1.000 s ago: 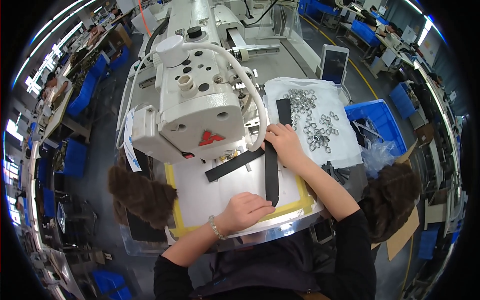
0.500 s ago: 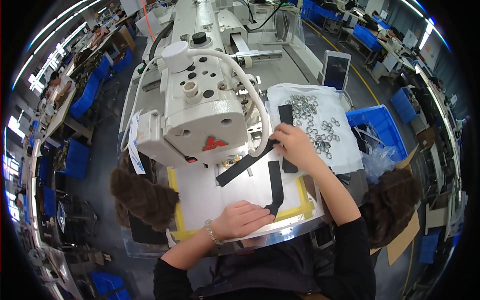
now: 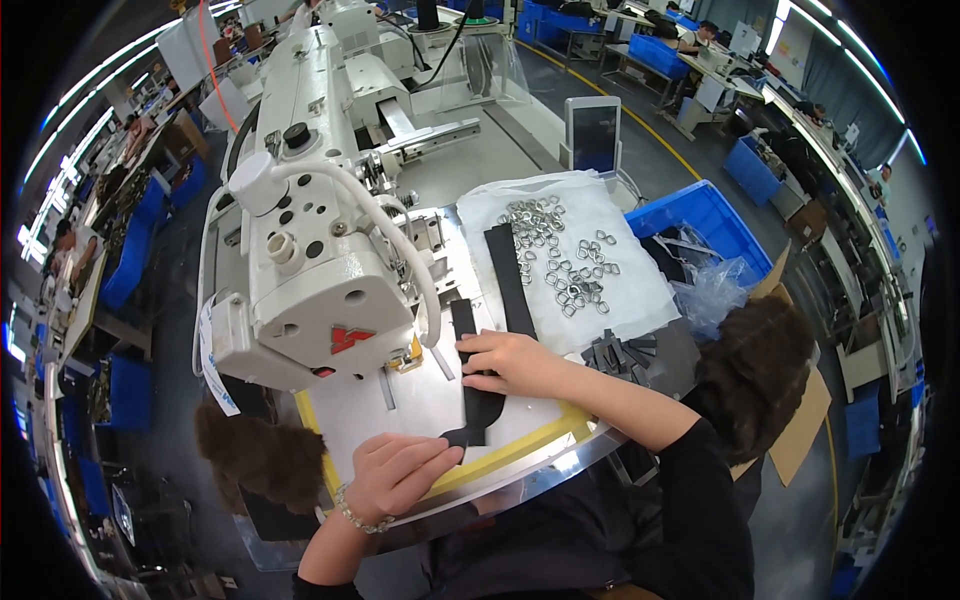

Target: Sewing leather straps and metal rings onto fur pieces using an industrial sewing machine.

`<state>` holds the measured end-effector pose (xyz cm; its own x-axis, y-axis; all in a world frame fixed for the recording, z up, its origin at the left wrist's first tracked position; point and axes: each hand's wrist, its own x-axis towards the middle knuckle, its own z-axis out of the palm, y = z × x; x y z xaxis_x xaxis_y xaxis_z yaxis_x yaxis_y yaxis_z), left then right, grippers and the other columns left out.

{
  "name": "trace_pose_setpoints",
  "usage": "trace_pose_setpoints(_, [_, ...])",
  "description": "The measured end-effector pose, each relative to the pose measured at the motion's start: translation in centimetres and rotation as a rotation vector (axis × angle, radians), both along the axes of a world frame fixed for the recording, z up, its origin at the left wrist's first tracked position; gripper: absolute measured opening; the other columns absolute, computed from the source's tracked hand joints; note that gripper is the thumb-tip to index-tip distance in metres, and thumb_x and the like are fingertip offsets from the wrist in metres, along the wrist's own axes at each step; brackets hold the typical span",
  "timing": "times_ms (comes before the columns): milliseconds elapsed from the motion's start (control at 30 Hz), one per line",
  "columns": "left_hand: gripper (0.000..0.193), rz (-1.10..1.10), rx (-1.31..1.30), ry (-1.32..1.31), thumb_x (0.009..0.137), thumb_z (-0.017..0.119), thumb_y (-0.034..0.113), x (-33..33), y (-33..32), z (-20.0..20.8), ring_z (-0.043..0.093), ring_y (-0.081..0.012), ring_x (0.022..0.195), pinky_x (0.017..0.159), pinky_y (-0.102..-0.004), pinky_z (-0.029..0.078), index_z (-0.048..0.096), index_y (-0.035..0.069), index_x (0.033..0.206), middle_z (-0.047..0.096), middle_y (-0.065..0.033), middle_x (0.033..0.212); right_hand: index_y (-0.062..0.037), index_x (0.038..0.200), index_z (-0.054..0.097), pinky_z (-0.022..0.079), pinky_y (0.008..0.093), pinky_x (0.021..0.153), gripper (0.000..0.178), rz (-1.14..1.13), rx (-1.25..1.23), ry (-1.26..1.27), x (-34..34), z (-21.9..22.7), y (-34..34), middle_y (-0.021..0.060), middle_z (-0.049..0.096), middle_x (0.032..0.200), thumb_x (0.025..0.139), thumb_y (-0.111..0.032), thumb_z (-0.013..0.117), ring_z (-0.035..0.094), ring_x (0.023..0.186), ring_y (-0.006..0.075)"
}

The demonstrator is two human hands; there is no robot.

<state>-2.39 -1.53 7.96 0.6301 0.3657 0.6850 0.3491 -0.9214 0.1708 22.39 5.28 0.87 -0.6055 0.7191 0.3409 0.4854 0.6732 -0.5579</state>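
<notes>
The black strap [image 3: 463, 318] is lying on the white table [image 3: 350, 420], running beneath the right hand [image 3: 508, 365], with its upper end poking out just beyond the fingers; that hand is reaching across it with fingers slightly spread and touching it, though whether they are pinching it I cannot tell. Its lower part is bending toward the left hand [image 3: 408, 474], whose fingers are pressing together at a short black end; the thumb is hiding, so I cannot tell whether they are pinching. The strap is looking flat, matte and fabric-like, and near the bottom black layers are overlapping in a blur. A second strap [image 3: 512, 280], long and straight, is lying beyond the right hand, along the edge of a soft, wrinkled white cloth [image 3: 630, 300]. Shiny metal rings [image 3: 533, 222], rounded and open, are scattering over that cloth. Short black pieces [image 3: 620, 352] are piling near the right forearm, a beaded bracelet [image 3: 358, 512] is circling the left wrist, and smooth yellow tape [image 3: 535, 447] is edging the table
</notes>
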Motion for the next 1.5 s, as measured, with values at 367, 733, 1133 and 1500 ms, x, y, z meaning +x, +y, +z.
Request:
trace_pose_setpoints(367, [0.019,0.274,0.165,-0.104,0.070,0.076,0.002,0.3,2.0,1.4,0.061,-0.0137,0.060,0.051,-0.0266,0.041,0.072,0.011,0.086,0.066,-0.0006,0.076,-0.0080,0.103,0.066,0.054,0.0330,0.074,0.030,-0.057,0.098,0.106,2.8,2.5,-1.8,0.0121,0.063,0.120,0.077,-0.016,0.077,0.067,0.087,0.0228])
trace_pose_setpoints(733, [0.017,0.104,0.217,0.149,0.078,0.070,0.004,1.8,0.2,1.3,0.060,-0.0199,0.065,0.057,-0.0318,0.044,0.070,0.007,0.095,0.066,-0.0048,0.084,-0.0018,0.100,0.066,0.049,0.0311,0.061,0.026,0.082,-0.420,0.353,-2.3,5.9,-2.1,0.0096,0.067,0.095,0.074,0.003,0.063,0.060,0.066,0.0200])
trace_pose_setpoints(1133, [0.036,-0.071,0.050,0.227,0.075,0.061,0.000,1.6,-0.6,-2.6,0.061,-0.0220,0.072,0.059,-0.0336,0.048,0.066,0.003,0.111,0.065,-0.0089,0.097,-0.0046,0.079,0.052,0.050,0.0349,0.057,0.010,-0.129,0.407,0.089,-2.4,0.1,1.1,0.0057,0.055,0.083,0.075,-0.009,0.060,0.061,0.068,0.0226])
trace_pose_setpoints(1500, [0.039,-0.057,0.022,0.369,0.075,0.060,0.005,1.3,-0.2,-4.3,0.059,-0.0232,0.077,0.066,-0.0347,0.048,0.063,0.005,0.114,0.062,-0.0068,0.095,-0.0009,0.097,0.061,0.055,0.0354,0.077,0.019,0.012,0.288,-0.054,-2.2,-2.2,3.5,0.0121,0.064,0.115,0.080,-0.004,0.055,0.065,0.100,0.0277])
